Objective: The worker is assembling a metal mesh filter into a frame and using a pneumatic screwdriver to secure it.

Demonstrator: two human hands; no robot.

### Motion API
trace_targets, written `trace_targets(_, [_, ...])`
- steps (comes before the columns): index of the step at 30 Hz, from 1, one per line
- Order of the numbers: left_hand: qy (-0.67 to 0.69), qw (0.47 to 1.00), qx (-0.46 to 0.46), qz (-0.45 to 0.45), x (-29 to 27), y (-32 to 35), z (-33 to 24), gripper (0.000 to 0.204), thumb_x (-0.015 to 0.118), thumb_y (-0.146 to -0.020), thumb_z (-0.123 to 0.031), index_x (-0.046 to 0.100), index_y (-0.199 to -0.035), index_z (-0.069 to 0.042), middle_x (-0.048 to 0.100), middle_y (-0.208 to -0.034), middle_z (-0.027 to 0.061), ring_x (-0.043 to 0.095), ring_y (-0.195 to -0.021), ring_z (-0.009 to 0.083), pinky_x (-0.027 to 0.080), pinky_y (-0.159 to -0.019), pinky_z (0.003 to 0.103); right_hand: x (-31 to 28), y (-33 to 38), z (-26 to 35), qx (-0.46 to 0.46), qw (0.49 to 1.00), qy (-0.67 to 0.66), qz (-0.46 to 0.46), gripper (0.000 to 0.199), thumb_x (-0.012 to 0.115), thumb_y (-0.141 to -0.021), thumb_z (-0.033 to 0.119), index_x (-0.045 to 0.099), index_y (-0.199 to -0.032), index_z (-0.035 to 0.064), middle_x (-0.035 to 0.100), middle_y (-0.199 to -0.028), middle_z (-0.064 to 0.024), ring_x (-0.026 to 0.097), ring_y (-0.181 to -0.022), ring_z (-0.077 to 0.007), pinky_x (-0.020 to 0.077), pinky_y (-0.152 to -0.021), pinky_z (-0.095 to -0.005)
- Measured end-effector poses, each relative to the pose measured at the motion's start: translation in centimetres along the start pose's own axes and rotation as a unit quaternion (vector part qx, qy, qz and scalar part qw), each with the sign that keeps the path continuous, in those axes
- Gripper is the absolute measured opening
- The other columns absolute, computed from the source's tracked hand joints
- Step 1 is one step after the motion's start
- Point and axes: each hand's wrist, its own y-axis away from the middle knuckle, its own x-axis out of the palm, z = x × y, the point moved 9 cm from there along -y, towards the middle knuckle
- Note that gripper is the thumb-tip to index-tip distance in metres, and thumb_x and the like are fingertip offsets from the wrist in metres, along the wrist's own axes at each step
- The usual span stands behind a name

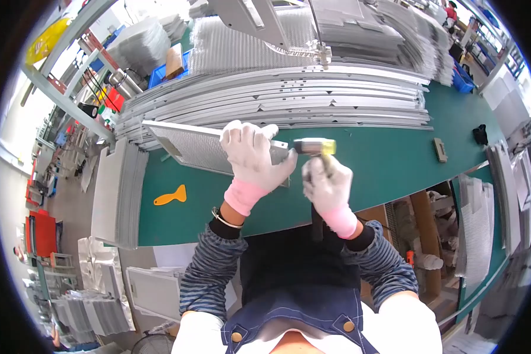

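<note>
My left hand [252,158], in a white glove with a pink cuff, grips the top edge of a grey mesh panel [197,152] with a thin metal frame. The panel stands tilted on its long edge on the green tabletop [383,171]. My right hand [330,187], gloved alike, is closed round the handle of a mallet [315,146] with a black and yellow head. The mallet's black face is beside the panel's right corner, close to my left fingertips; whether it touches cannot be made out. The right hand is slightly blurred.
An orange scraper [171,196] lies at the left. Long metal frame strips [277,100] are stacked along the back, under a machine arm [251,20]. Panel stacks [115,194] stand at the left edge. A small beige block [440,150] and a black object [479,134] lie right.
</note>
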Motion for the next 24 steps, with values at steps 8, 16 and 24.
trace_targets(8, [-0.003,1.0,0.003,-0.018,-0.3,-0.2,-0.1,0.046,0.075,-0.06,-0.025,0.057,-0.099,-0.009,0.047,-0.087,0.0089,0.047,-0.089,0.0314,0.033,-0.086,0.046,1.3,-0.2,-0.5,0.005,0.999,-0.007,0.054,0.029,0.051,-0.101,0.024,0.055,-0.087,-0.0012,0.051,-0.062,0.0003,0.044,-0.046,-0.0047,0.0349,-0.043,-0.0204])
trace_targets(16, [0.005,0.997,0.009,-0.073,-1.9,0.6,-0.7,0.036,0.074,-0.065,-0.031,0.056,-0.091,-0.014,0.043,-0.083,0.006,0.044,-0.083,0.0274,0.033,-0.084,0.046,-14.7,-7.1,-6.0,-0.035,0.888,0.457,0.031,0.026,0.057,-0.098,0.024,0.063,-0.096,-0.001,0.058,-0.066,-0.0073,0.057,-0.053,-0.0133,0.0452,-0.046,-0.0326])
trace_targets(24, [0.025,0.991,-0.034,-0.126,-4.5,1.6,-0.7,0.029,0.071,-0.063,-0.034,0.056,-0.081,-0.017,0.041,-0.078,0.0052,0.046,-0.079,0.0279,0.039,-0.083,0.048,-7.2,-21.8,16.4,-0.412,0.546,0.728,0.036,0.037,0.055,-0.098,0.023,0.057,-0.127,-0.0008,0.067,-0.112,-0.0144,0.064,-0.1,-0.02,0.0505,-0.088,-0.0317])
